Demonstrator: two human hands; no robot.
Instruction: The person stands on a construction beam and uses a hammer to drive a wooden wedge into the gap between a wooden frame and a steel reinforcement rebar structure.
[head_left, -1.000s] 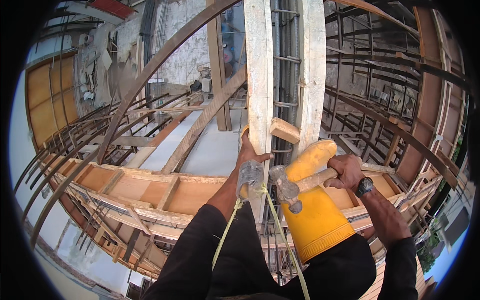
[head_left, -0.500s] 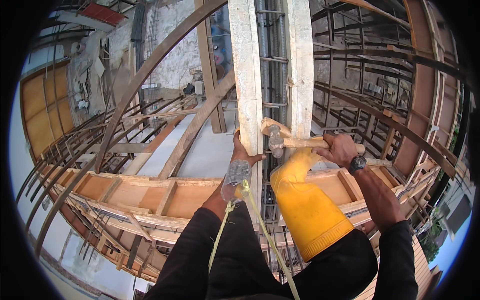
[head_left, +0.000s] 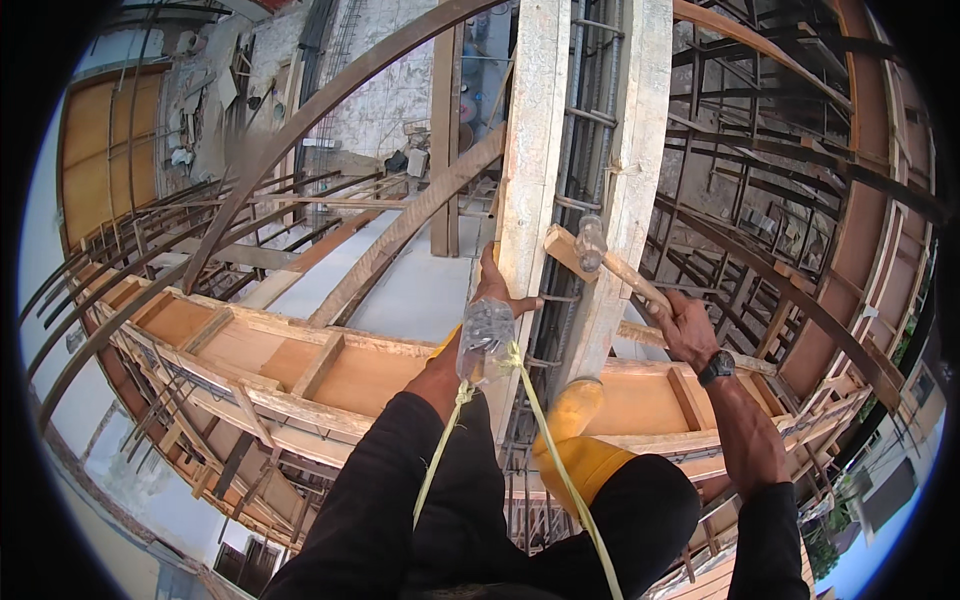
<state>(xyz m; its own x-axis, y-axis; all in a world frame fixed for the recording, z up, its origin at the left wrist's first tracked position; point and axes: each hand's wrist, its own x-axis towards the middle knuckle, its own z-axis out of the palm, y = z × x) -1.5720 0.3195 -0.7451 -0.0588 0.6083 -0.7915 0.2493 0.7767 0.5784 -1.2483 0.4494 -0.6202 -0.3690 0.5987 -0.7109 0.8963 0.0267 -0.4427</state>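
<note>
My right hand is closed round the wooden handle of a hammer. The hammer's metal head is at a short wood block, which lies over the gap between two pale boards; whether they touch I cannot tell. My left hand grips the edge of the left board, thumb across its top and fingers along its outer side. Steel bars run between this board and the right board. In front of my left wrist hangs a clear plastic container on a yellow-green cord; its contents are unclear.
My right leg's yellow boot is at the right board's near end. Wooden formwork with ribs crosses on both sides. A slanting timber and a long dark beam rise at the left. Bars and props fill the right, above a lower level.
The hammer has swung up and tilted, its head now farther along the gap. The wood block is at a steeper slant. My right boot has drawn back, and the view has shifted.
</note>
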